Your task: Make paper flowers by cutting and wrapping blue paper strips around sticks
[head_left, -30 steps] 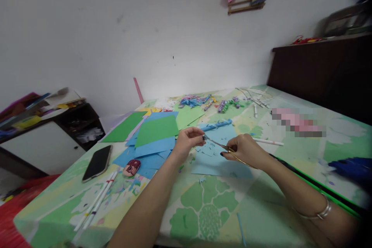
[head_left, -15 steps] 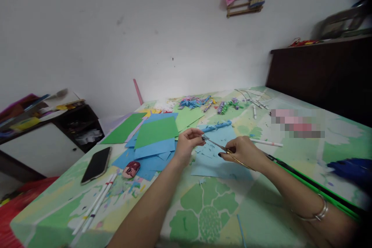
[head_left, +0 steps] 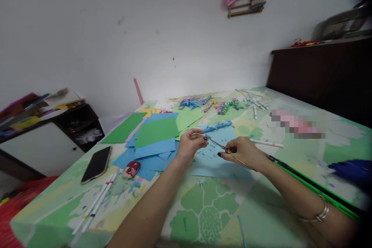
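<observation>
Left hand [head_left: 190, 146] pinches a small scrap [head_left: 208, 136]; right hand [head_left: 243, 152] grips scissors [head_left: 222, 147]; both sit slightly closer together than before.

silver bangle [head_left: 323, 212], dark nail polish [head_left: 219, 154]

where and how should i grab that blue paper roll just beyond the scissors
Probably across the middle of the blue paper roll, from above. It looks slim and lies roughly left to right on the far part of the light blue sheet; the left hand and scissors are on the near side, so coming from above looks clearer.
</observation>
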A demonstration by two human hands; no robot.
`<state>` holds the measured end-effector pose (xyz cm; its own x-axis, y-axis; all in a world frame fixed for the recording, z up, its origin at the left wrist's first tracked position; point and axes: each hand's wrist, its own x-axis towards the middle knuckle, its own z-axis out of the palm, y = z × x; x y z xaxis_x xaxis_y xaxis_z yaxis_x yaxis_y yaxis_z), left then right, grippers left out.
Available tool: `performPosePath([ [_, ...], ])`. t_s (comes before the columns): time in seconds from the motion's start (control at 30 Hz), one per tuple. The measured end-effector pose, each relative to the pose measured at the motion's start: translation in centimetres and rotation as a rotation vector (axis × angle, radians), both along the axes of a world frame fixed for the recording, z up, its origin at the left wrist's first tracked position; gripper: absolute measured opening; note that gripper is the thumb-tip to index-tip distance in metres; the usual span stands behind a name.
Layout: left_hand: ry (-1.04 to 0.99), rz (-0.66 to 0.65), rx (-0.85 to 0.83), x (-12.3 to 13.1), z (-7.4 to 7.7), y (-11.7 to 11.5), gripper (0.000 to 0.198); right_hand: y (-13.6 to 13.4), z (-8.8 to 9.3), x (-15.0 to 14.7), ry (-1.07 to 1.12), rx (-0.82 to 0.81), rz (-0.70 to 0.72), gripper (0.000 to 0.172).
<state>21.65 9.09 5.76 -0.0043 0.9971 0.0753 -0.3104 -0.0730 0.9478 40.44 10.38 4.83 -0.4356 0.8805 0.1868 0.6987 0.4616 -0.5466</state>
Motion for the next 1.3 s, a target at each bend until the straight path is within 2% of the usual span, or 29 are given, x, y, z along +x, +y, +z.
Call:
performPosePath([
  [0.27, 0.001, -0.007, -0.015, 0.05, 0.04, -0.09, 0.031, 0.20, -0.22, 0.05, -0.003, 0.001, 0.020, 0.038],
  [0.7, -0.088, 0.025, -0.024, 0.65, -0.82, -0.08, 0.031, -0.17, 0.07, -0.29, -0.001, 0.019, -0.002, 0.036],
  [1.3, -0.070, 0.013, 0.005, 0.40, -0.67, -0.08, 0.030, -0.70, 0.37, -0.87, -0.002, 0.080, -0.056, 0.034],
])
